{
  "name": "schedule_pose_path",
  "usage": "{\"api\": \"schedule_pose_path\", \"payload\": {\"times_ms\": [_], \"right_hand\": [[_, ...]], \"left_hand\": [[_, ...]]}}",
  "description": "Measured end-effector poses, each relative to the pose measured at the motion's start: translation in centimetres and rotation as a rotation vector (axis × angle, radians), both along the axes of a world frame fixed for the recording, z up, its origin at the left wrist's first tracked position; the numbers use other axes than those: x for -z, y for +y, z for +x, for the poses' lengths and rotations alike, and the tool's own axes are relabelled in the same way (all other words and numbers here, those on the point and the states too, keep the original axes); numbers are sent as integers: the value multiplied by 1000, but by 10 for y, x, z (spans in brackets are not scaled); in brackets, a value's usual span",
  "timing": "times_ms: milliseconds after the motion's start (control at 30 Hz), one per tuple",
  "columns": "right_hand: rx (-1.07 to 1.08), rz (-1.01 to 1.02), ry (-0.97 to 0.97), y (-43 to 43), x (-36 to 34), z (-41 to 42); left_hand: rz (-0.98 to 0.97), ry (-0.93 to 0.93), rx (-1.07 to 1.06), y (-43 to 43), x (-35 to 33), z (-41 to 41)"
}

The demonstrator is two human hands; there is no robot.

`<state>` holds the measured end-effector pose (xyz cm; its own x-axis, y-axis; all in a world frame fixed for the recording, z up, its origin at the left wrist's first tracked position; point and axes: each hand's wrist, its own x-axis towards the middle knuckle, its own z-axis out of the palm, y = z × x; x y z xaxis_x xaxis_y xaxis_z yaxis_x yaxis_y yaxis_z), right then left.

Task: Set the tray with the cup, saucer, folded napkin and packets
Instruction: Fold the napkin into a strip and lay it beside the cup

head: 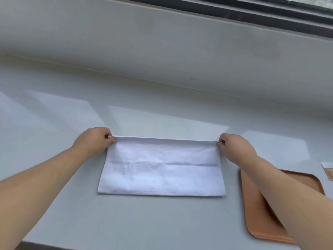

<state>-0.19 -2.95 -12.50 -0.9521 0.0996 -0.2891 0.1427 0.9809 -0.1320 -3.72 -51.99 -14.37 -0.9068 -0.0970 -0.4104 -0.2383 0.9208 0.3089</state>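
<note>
Forearms reach in from the near edge of the pale counter (162, 222) to the white napkin (162, 170), which lies flat on it. The left hand (95, 139) pinches the napkin's far left corner and the right hand (234, 148) its far right corner, fingers pressed together on the cloth. Folding looks to be the step in hand; the next move likely calls for bringing the far edge toward the near one, corners matched. Just right of the napkin sits the peach tray (255, 213), partly under the right forearm, bare where visible. Beyond the tray, at the frame edge, lies what seems a packet (328, 171). Left of the napkin the counter is open; no cup or saucer shows.
</note>
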Motion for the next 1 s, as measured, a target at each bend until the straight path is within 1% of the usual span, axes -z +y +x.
{"api": "schedule_pose_path", "payload": {"times_ms": [167, 267, 300, 367, 433, 500, 567, 600, 667, 733, 767, 833, 867, 1000], "right_hand": [[19, 21, -15, -2, 16, -16], [1, 74, 78, -9, 13, -9], [-45, 83, 107, -14, 11, -3], [-185, 47, 94, -24, 8, 16], [-387, 2, -24, -34, 4, 43], [-579, 25, -135, -39, 1, 73], [-675, 73, -177, -37, 0, 101], [-688, 91, -173, -35, 0, 112], [-665, 115, -117, -28, 3, 125], [-615, 168, -72, -22, 5, 129], [-575, 184, -60, -20, 6, 128], [-448, 139, -19, -16, 4, 124], [-373, 86, -4, -15, 1, 120], [-73, -190, -16, -9, -9, 90]], "left_hand": [[6, 28, -33, 6, 19, -2], [-5, 156, -51, 11, 17, 11], [-36, 209, -17, 13, 15, 18], [-73, 278, 136, 16, 11, 39], [-61, 248, 315, 18, 8, 67], [-93, 189, 470, 16, 6, 99], [-159, 153, 580, 9, 7, 127], [-192, 143, 608, 5, 8, 138], [-229, 176, 649, 0, 6, 151], [-235, 253, 700, 0, 4, 157], [-231, 297, 711, 2, 4, 158], [-211, 344, 687, 7, 3, 155], [-186, 328, 641, 10, 2, 152], [-36, 161, 319, 10, -2, 124]]}}
